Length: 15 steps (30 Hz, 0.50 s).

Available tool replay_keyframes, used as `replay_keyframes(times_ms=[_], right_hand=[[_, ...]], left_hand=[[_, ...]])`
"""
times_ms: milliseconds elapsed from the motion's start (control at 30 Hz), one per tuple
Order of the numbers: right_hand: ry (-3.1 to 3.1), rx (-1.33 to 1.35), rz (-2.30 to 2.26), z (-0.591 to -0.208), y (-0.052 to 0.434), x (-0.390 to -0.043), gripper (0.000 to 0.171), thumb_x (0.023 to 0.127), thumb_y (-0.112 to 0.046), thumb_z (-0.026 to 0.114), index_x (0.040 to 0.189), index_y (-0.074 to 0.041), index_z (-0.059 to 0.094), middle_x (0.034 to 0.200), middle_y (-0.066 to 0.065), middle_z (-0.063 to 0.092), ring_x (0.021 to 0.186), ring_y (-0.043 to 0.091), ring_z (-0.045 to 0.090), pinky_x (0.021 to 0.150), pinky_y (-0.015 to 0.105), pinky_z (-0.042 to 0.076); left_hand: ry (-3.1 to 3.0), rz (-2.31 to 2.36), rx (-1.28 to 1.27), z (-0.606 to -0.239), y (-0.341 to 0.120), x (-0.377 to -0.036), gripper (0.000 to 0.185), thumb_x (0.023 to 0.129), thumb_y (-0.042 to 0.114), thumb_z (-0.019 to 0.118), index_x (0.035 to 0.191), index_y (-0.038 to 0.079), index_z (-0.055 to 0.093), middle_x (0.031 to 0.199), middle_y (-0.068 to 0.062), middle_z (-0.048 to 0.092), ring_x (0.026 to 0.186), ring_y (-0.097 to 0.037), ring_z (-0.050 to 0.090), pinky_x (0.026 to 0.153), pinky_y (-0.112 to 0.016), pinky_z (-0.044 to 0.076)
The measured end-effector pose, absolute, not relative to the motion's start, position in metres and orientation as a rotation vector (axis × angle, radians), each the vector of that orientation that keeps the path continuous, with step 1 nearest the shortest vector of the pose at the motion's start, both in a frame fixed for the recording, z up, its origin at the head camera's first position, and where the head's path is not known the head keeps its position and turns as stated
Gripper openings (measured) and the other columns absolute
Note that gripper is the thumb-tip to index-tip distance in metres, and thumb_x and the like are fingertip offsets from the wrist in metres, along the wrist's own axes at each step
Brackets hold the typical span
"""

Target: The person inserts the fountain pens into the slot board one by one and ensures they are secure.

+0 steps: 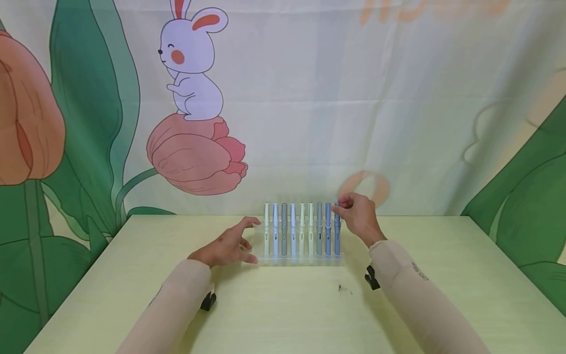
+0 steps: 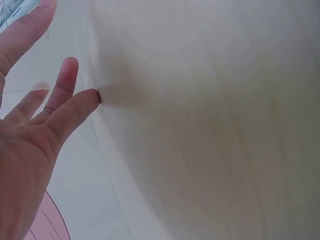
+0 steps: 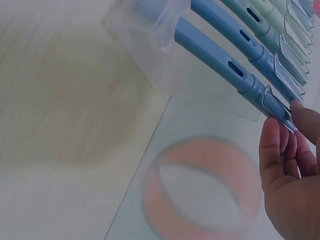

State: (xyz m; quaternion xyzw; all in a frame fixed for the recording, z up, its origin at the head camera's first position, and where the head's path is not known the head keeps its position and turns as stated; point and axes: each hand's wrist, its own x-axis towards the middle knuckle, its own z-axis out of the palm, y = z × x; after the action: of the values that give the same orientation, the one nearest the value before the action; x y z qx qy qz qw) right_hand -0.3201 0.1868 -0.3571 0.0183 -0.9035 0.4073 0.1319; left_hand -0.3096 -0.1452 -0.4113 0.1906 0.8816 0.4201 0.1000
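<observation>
Several capped fountain pens (image 1: 302, 241) stand upright in a row in a transparent stand (image 1: 300, 261), with pale ones at the left and blue ones at the right. My right hand (image 1: 359, 216) pinches the cap top of the rightmost blue pen (image 3: 215, 52) between thumb and fingers; the pen's lower end sits inside the stand (image 3: 150, 55) in the right wrist view. My left hand (image 1: 227, 246) is at the stand's left end, fingers spread and loosely bent, holding nothing. In the left wrist view one fingertip of this hand (image 2: 35, 145) is right at the tabletop.
The pale wooden table (image 1: 283, 314) reaches back to a hanging cloth (image 1: 300, 123) printed with a rabbit and tulips, close behind the stand. Small dark specks (image 1: 340, 288) lie on the table in front of the stand's right end.
</observation>
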Motion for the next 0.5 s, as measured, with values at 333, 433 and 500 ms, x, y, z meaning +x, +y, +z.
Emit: replay_keyframes(times_ms=[333, 433, 500], right_hand=[[-2.632, 0.129, 1.12, -0.348, 0.197, -0.308, 0.033, 0.095, -0.018, 0.07, 0.117, 0.006, 0.064, 0.104, 0.018, 0.066, 0.095, 0.031, 0.061, 0.084, 0.042, 0.052], [-2.681, 0.239, 1.015, -0.346, 0.205, -0.296, 0.037, 0.098, -0.02, 0.066, 0.123, 0.006, 0.062, 0.115, 0.021, 0.065, 0.106, 0.036, 0.061, 0.091, 0.048, 0.051], [-2.742, 0.34, 0.868, -0.347, 0.211, -0.284, 0.045, 0.099, -0.025, 0.064, 0.13, 0.006, 0.058, 0.127, 0.024, 0.06, 0.117, 0.04, 0.056, 0.098, 0.054, 0.046]], left_hand=[[2.589, 1.251, 0.596, -0.408, -0.145, -0.305, 0.099, 0.074, 0.004, 0.088, 0.15, 0.027, 0.028, 0.159, -0.016, 0.027, 0.111, -0.031, 0.061, 0.084, -0.039, 0.056], [2.613, 1.226, 0.604, -0.4, -0.148, -0.298, 0.105, 0.075, 0.011, 0.089, 0.153, 0.027, 0.021, 0.161, -0.017, 0.022, 0.123, -0.039, 0.055, 0.093, -0.048, 0.053], [2.689, 1.137, 0.611, -0.392, -0.15, -0.29, 0.11, 0.076, 0.019, 0.09, 0.156, 0.025, 0.015, 0.163, -0.016, 0.019, 0.135, -0.04, 0.045, 0.103, -0.054, 0.044]])
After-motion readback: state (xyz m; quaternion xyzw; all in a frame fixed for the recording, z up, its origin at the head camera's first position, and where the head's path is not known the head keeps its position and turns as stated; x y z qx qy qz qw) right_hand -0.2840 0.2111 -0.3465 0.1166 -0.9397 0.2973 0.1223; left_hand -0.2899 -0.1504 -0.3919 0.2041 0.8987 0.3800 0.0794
